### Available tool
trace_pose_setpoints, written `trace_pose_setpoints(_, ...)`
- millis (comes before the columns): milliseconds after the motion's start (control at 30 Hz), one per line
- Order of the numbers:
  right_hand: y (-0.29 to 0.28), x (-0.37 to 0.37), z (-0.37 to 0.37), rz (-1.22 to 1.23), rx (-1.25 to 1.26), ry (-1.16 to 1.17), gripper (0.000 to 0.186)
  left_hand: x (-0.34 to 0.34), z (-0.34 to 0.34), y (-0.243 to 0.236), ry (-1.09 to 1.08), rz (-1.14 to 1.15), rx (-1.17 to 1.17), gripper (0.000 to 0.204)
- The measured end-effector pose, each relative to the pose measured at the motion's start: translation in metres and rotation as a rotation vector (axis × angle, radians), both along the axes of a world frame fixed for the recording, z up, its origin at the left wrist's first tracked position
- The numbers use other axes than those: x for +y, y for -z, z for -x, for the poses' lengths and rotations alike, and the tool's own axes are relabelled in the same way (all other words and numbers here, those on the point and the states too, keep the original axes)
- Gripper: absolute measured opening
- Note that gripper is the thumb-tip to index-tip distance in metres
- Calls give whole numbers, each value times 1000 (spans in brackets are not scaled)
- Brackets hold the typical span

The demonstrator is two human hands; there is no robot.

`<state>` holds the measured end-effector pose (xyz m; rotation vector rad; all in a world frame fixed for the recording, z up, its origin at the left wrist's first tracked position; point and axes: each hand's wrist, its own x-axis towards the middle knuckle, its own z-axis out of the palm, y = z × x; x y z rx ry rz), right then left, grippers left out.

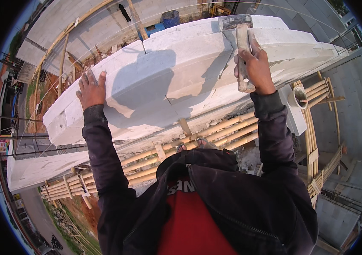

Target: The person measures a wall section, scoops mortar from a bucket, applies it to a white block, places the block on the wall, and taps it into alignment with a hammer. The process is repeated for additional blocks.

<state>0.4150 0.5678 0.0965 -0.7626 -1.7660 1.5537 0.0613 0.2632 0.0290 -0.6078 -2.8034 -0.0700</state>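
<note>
My right hand [254,68] is wrapped round the worn handle of a mallet [243,44]. The mallet's grey, mortar-stained head lies over the top edge of the white block wall [198,70]; whether it touches the blocks I cannot tell. At the left end of the wall, my left hand [91,89] lies on the top of a pale block [121,57], fingers spread and holding nothing. A narrow vertical gap parts this block from the one to its right. My shadow falls across the blocks between my hands.
I stand on a bamboo pole scaffold [227,131] running below the wall. At the right, a white bucket [298,98] with something in it stands by a pale block [290,117]. A thin string [53,87] stretches past the wall's left end. Blue containers [154,29] lie beyond the wall.
</note>
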Motion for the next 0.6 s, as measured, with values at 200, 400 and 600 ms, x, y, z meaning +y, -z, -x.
trace_pose_setpoints(200, -19, 6, -7, 93, 11, -50, 68, -3, -3, -1, 1, 17, 3, 79)
trace_pose_setpoints(400, -2, 3, 2, 51, -148, -208, 67, 0, -3, -4, 2, 30, -3, 81)
trace_pose_setpoints(600, -4, 3, 5, -9, 43, 15, 66, 4, -5, -4, 12, 2, -2, 81)
